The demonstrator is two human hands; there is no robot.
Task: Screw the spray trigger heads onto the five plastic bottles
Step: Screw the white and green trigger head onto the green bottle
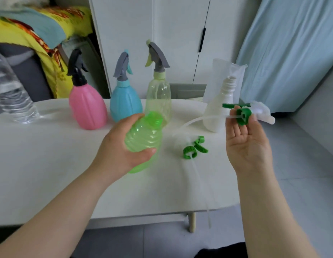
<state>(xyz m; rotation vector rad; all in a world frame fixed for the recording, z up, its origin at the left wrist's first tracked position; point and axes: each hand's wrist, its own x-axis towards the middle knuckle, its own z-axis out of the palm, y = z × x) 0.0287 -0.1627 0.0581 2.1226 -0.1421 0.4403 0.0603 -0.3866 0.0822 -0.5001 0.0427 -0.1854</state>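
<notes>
- The white oval desk fills the middle of the frame. Along its far edge stand a pink plastic bottle, a blue plastic bottle and a pale yellow-green clear bottle, each already capped with a trigger head. To their right is a white plastic bottle with its threaded neck bare.
- The translucent green plastic bottle is at centre frame, tilted, with its long axis running lower left to upper right. Its open neck aims toward the right side.
- The left hand closes its grip round that bottle's belly.
- The right hand, right of centre and palm up, pinches the green collar of a white spray trigger head at its fingertips.
- The thin clear dip tube points left toward the green bottle's neck, near it but apart. By my judgement, the tube tip must enter that mouth first.
- A second green-collared trigger head lies on the desk between the hands.
</notes>
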